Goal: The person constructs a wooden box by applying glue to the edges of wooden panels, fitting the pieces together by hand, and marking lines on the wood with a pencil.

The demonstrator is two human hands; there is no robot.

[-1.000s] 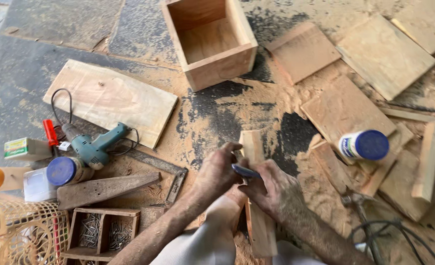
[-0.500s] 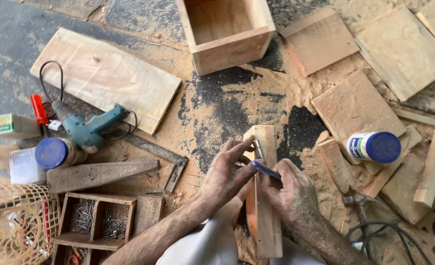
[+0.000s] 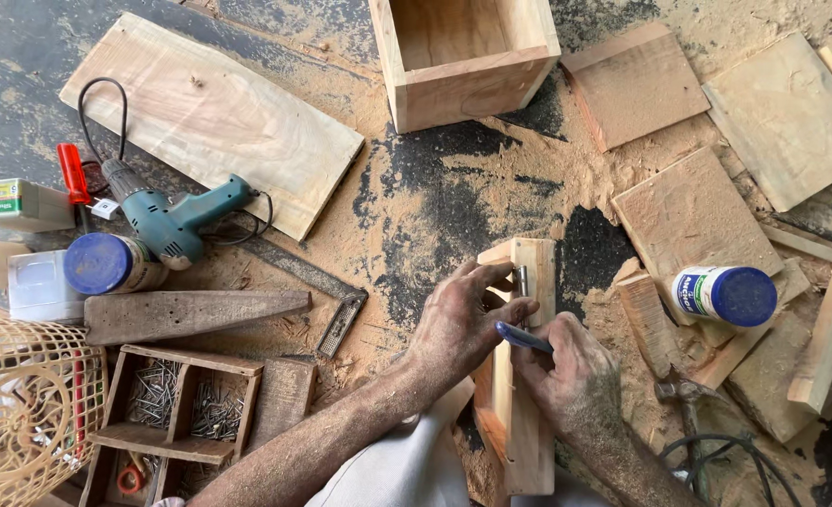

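At your far left: small green-and-yellow carton (image 3: 14,201). Blue-capped white bottle (image 3: 724,295), blue-labelled, lies at your right; another blue-capped one (image 3: 113,264) left.

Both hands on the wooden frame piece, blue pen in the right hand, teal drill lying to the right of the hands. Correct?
Not quite. The head view shows the teal drill lying to the left of the hands, beside a blue-capped jar. The rest holds: left hand and right hand are on the wooden frame piece, blue pen in the right.
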